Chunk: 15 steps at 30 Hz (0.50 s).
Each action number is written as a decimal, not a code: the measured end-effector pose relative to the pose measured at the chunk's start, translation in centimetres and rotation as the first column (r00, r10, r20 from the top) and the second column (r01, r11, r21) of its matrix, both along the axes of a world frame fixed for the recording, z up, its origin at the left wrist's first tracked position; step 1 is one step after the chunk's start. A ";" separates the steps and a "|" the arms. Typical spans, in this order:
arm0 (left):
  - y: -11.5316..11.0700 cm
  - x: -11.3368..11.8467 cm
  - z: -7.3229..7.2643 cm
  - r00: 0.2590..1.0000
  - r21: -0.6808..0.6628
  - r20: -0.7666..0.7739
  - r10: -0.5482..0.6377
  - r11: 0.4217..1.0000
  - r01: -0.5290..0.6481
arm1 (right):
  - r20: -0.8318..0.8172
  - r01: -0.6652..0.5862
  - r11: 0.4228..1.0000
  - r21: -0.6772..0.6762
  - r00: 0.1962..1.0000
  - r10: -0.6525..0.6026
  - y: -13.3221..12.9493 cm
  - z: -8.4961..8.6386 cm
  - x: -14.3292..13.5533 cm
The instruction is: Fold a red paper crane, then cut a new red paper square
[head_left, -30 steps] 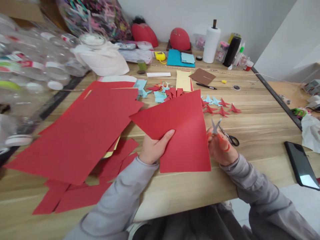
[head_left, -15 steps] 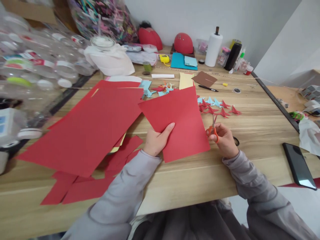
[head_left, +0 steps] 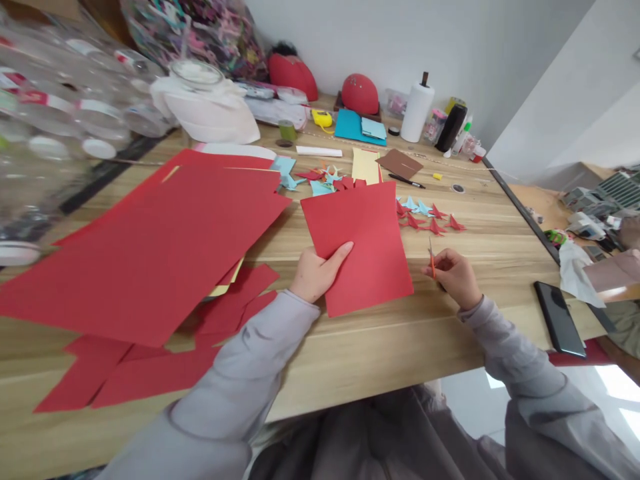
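Observation:
My left hand (head_left: 320, 272) grips a red paper sheet (head_left: 367, 250) by its left edge, thumb on top and the other fingers hidden beneath. To the right of that sheet, my right hand (head_left: 456, 275) is closed on small orange-handled scissors (head_left: 432, 261), their blades pointing away from me and apart from the paper. Large red sheets (head_left: 150, 247) lie on the left of the table, partly over smaller red paper pieces (head_left: 155, 377). Beyond the held sheet are folded red and light-blue paper shapes (head_left: 434, 212).
Clear plastic bottles (head_left: 100, 113) crowd the far left. Along the back stand a white paper roll (head_left: 418, 112) and a black bottle (head_left: 451, 128). A black pen (head_left: 406, 181) lies near brown paper (head_left: 399, 162). A phone (head_left: 559, 319) rests at the right edge; another person's arm (head_left: 613, 272) shows beyond.
The view has turned to the right. My right hand with the scissors has moved away from the sheet's edge, and the scissors now appear edge-on. The left hand still holds the sheet.

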<state>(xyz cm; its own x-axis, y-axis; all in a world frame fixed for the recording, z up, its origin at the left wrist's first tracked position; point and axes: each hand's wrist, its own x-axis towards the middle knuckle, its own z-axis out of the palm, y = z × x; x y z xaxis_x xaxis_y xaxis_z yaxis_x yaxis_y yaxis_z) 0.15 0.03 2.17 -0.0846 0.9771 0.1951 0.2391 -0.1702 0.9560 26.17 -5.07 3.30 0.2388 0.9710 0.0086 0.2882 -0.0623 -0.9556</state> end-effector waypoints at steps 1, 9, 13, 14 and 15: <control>0.0 0.1 0.0 1.000 0.003 0.007 -0.001 1.000 0.001 | 0.008 -0.010 1.000 -0.005 1.000 0.010 -0.3 0.2 0.3; 0.0 0.2 0.0 0.997 0.053 0.053 0.050 0.997 -0.052 | -0.221 -0.204 0.979 0.005 0.954 0.200 0.1 0.8 -3.0; 0.7 -0.4 -0.3 0.987 0.082 0.128 0.101 0.990 -0.112 | -0.162 -0.086 0.995 -0.045 0.984 0.078 2.3 -0.7 -3.2; 0.9 -0.5 -0.4 0.983 0.083 0.150 0.106 0.989 -0.119 | -0.083 -0.054 0.998 -0.035 0.995 0.051 2.7 -1.0 -3.1; 0.9 -0.6 -0.4 0.980 0.076 0.171 0.101 0.990 -0.115 | 0.028 -0.038 0.999 -0.007 0.999 0.038 2.9 -1.3 -3.1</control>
